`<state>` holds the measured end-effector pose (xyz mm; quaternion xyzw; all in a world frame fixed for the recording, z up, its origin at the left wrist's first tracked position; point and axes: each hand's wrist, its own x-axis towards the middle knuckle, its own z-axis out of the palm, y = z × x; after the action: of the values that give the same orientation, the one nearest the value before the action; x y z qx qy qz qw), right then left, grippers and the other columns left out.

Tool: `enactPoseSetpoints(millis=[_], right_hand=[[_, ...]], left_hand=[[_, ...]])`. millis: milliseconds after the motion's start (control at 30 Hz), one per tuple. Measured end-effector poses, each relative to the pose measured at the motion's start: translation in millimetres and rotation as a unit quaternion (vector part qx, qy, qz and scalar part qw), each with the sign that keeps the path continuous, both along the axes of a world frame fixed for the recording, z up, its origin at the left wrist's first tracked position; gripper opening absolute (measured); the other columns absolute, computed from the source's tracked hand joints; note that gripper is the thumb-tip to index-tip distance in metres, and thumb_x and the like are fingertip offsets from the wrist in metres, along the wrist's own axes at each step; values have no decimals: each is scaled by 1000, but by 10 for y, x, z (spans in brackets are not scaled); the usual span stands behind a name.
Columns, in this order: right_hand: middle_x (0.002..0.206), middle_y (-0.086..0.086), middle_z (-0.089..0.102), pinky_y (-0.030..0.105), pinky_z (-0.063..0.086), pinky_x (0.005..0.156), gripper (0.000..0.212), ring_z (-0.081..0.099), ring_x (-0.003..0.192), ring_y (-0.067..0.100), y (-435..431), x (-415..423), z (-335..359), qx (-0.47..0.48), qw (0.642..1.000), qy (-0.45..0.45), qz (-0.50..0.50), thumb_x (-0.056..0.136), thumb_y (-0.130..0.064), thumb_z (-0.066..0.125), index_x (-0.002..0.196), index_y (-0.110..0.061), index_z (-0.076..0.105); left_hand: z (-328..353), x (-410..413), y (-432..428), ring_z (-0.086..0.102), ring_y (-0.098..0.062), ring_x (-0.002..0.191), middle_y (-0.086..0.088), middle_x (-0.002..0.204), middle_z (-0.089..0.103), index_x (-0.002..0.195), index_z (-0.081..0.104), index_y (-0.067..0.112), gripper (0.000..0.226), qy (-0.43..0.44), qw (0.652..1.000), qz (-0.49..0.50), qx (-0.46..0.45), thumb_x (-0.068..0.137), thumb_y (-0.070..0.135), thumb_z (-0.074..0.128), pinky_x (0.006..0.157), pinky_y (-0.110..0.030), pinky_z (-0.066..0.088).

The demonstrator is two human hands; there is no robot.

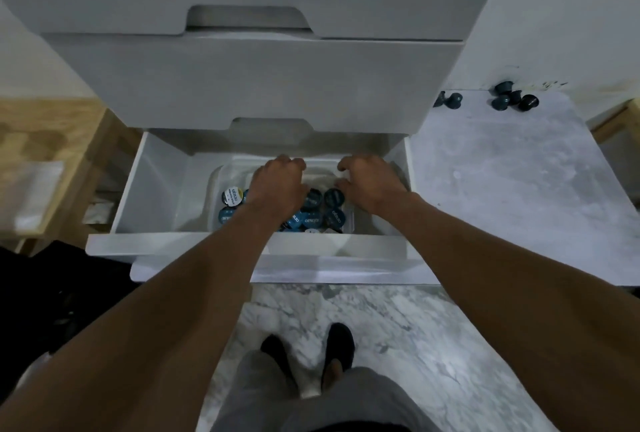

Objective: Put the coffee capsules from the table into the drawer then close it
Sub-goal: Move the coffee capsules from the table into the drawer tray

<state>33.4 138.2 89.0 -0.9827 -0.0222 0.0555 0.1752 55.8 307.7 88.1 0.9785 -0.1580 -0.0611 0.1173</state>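
The white drawer [156, 189] stands pulled open below two shut ones. Inside it, a clear plastic tub [216, 182] holds several blue-lidded coffee capsules [333, 197]. Both of my hands reach down into the drawer over the tub. My left hand [278, 182] has its fingers curled downward over the capsules, and what is under the palm is hidden. My right hand [372, 184] hovers at the tub's right side, fingers bent and apart from the thumb, with nothing visible in them. Several dark teal capsules [516, 99] lie on the marble table [502, 189] at the back right, and two more capsules [450, 101] lie by the cabinet.
The white cabinet [259, 85] rises above the open drawer. A wooden shelf unit [52, 141] stands to the left with pale packets on it. The drawer's front panel [173, 246] juts toward my legs, and my feet [308, 348] stand on marble floor.
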Motion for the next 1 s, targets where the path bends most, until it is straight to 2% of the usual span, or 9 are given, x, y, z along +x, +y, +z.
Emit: enactPoseSetpoints(millis=[200,400,533,700,867,1000], right_hand=[[111,17,64,39,50,89,30,57,107,34,16,-269,301,-8,997,-77,-24,90,-30,57,106,-5,65],[107,18,61,43,51,84,31,53,103,36,-82,-841,687,-40,981,-164,-99,87,-21,52,111,-3,61],[114,17,58,44,49,87,36,51,109,35,-272,-1280,832,-51,973,-160,-156,90,-27,52,119,-6,58],[116,16,58,42,47,88,35,50,110,34,-591,-1641,974,-48,965,-167,-196,91,-28,53,116,-5,58],[123,14,57,42,46,92,41,49,117,33,-986,-1847,1056,-58,960,-175,-212,92,-34,53,125,-10,56],[128,13,56,42,46,93,44,48,120,32,-1432,-1881,1055,-63,955,-188,-223,92,-38,53,127,-12,55]], left_hand=[[353,-315,30,55,-30,107,-14,118,57,122,52,7,35,-116,991,-18,59,92,25,52,92,-41,45],[735,-701,21,54,-33,102,-16,114,57,115,53,3,31,-209,975,-70,30,90,19,49,87,-41,45],[913,-996,-113,57,-35,97,-17,107,60,107,56,3,27,-238,967,-87,1,87,19,49,83,-42,46],[1030,-1222,-427,57,-32,100,-15,111,61,113,55,5,31,-264,954,-142,-19,91,24,46,85,-39,46],[1114,-1358,-937,59,-34,94,-16,102,63,105,59,4,27,-277,944,-176,-38,89,25,52,75,-40,49],[1122,-1358,-1416,65,-29,72,-12,83,68,91,67,5,27,-304,933,-191,-2,75,26,71,61,-30,52]])
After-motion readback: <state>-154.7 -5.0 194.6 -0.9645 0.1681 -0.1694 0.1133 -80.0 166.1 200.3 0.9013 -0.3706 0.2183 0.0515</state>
